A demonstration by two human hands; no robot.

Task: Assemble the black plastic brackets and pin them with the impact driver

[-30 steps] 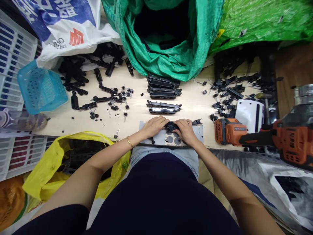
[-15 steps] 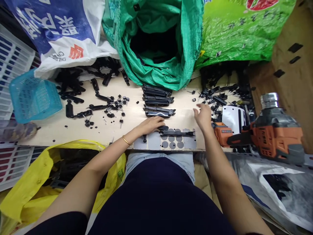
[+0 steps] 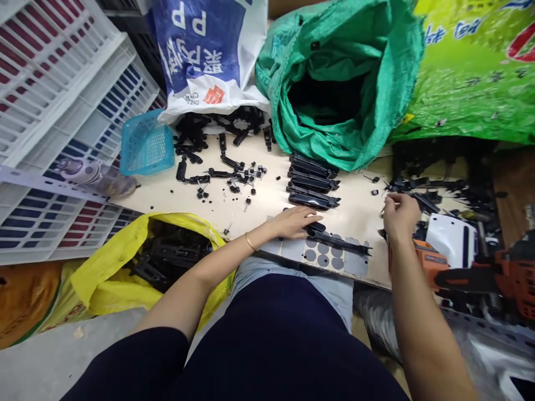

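At the near table edge, the left hand (image 3: pixel 292 221) still rests flat on the long black part (image 3: pixel 338 241). The right hand (image 3: pixel 400 214) has left it, fingers pinched at the loose screws (image 3: pixel 412 192); its catch is unclear.

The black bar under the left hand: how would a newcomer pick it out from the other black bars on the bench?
Start at the green sack at the bench's back; a stack of black bars lies before its mouth. Nearer the person, the left hand rests on one end of a single black bar. Unlike the rest, it lies alone on a grey plate with round holes.
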